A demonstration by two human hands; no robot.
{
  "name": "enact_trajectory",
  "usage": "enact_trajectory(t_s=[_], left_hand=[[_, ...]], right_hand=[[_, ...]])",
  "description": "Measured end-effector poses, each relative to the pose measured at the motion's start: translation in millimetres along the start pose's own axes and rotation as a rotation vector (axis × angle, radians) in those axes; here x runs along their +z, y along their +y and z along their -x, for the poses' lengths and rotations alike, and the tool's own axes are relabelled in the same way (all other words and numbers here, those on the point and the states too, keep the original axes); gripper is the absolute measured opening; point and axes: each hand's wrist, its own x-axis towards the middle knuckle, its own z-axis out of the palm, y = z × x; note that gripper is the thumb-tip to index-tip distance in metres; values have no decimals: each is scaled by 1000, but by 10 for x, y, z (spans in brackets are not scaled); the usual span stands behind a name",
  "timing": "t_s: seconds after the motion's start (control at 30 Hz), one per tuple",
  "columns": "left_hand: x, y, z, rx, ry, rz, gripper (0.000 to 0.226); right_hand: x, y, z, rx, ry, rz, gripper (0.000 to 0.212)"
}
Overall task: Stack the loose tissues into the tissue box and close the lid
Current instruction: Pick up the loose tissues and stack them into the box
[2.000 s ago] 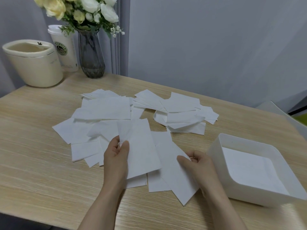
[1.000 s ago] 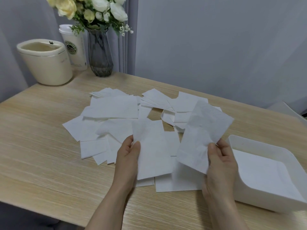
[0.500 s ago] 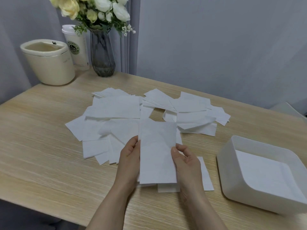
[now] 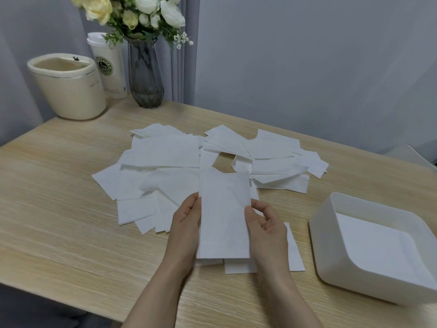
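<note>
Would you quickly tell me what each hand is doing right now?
Left hand: holding the left edge of the tissue stack.
Right hand: holding the right edge of the same stack.

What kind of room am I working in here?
Probably a home or small office corner: a wood-grain table against a grey wall, with a vase of flowers, a takeaway coffee cup and a cream desktop bin.

Tissue box (image 4: 324,235) right corner cropped; flowers (image 4: 132,13) cut off at top.
</note>
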Motion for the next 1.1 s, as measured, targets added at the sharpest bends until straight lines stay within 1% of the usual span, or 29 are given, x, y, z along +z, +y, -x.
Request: enact_trajectory(t_s=[0.33,0.53,0.7,0.87,1.1], left_hand=[[-3,-11,-7,10,9,17,22],[12,2,6,41,-4,-35,33],[19,-8,7,38,24,-5,24],[25,-5,8,49,17,-6,24],[19,-15,5,35,11,-22,23]], right_hand=[[4,-1,44,-37,-42,-56,20],[5,4,56,-77,-46,-20,21],[25,15,74,-109,-11,10,21],[9,45,55,-175,43,58,20],[3,56,31,-196,56,82,21]])
